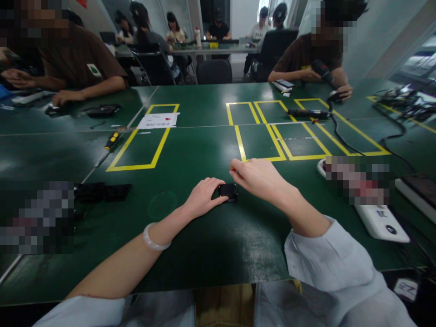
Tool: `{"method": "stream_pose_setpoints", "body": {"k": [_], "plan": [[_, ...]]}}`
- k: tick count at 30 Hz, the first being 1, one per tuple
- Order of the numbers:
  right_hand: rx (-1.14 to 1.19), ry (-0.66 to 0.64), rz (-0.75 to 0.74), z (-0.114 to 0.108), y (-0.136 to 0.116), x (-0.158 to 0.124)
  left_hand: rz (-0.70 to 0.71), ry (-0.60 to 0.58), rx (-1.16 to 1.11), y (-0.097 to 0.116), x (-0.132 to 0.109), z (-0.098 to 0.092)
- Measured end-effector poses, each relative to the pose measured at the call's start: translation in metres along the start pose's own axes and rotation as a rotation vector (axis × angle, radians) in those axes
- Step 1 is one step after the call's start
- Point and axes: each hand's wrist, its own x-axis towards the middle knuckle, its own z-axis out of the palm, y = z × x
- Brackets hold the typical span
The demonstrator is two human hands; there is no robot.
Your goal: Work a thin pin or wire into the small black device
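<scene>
A small black rectangular device (228, 192) lies on the green table (204, 245) near its front middle. My left hand (206, 196) grips it from the left, with the fingers at its upper edge and the thumb at its lower left. Just above the device's right corner is my right hand (256, 178), its fingers curled and pinched together; whatever sits between the fingertips is too small to make out.
Yellow tape frames (155, 161) mark the table. A yellow-black screwdriver (111, 141) and black straps (102, 191) lie left. A white power bank (381, 222) and cables (340, 131) are right. A black tool (308, 113) lies beyond; people sit across.
</scene>
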Motion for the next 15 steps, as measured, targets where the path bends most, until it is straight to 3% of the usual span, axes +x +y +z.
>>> {"method": "stream_pose_setpoints", "body": {"k": [15], "plan": [[-0.019, -0.069, -0.019, -0.0049, -0.0017, -0.0002, -0.001, -0.002, 0.004, 0.0003, -0.0009, 0.0006]]}}
